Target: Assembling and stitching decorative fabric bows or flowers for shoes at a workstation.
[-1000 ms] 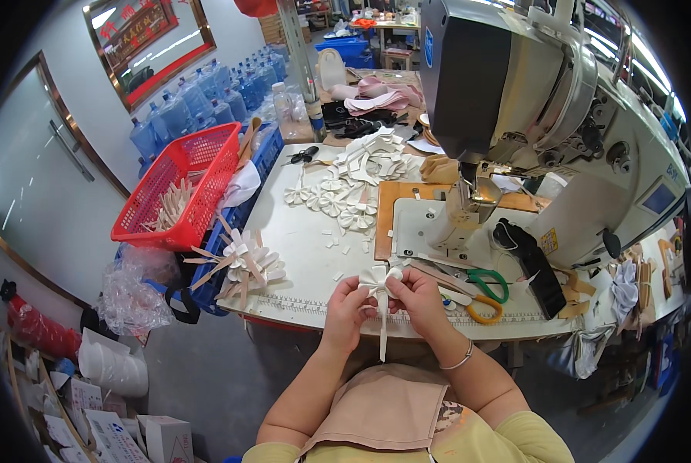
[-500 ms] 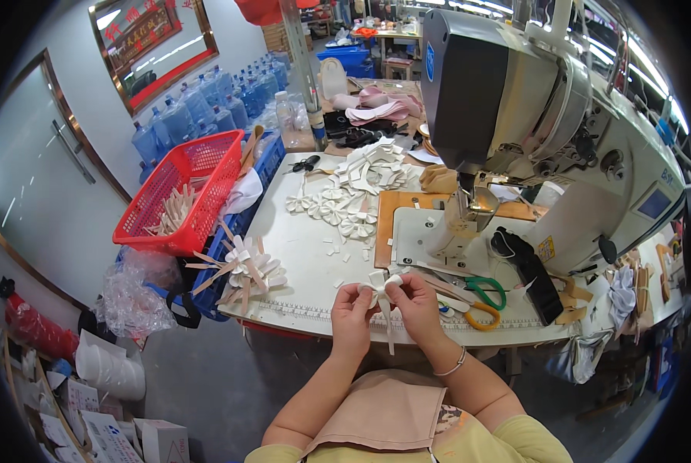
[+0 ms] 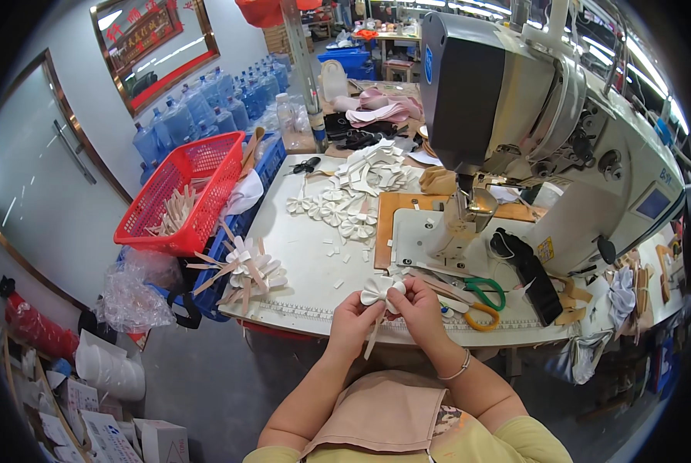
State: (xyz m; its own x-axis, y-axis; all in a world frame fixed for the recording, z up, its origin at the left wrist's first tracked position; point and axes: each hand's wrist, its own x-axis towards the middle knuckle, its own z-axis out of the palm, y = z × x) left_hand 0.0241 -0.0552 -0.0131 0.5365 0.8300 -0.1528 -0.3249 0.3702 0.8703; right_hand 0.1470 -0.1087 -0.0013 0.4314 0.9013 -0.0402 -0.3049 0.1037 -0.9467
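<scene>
At the table's front edge I grip a white bow with a narrow pale strap hanging below it. The fingers of my left hand pinch its left side. On the other side, my right hand has thumb and fingers pressed on the bow's right part. To the left lies a bunch of white bows on beige straps. Farther back, loose white bows lie below a heap of white cut pieces. Green-handled scissors and an orange-handled tool lie just right of my right hand.
A post-bed sewing machine stands at the right, beside a black strip. A red basket with beige straps sits on a blue crate at the left. A ruler tape runs along the table's front edge. Black snips lie farther back.
The bow has turned in my fingers, so its looped face now shows more fully. Its strap now slants to the left. Both hands stay at about the same place.
</scene>
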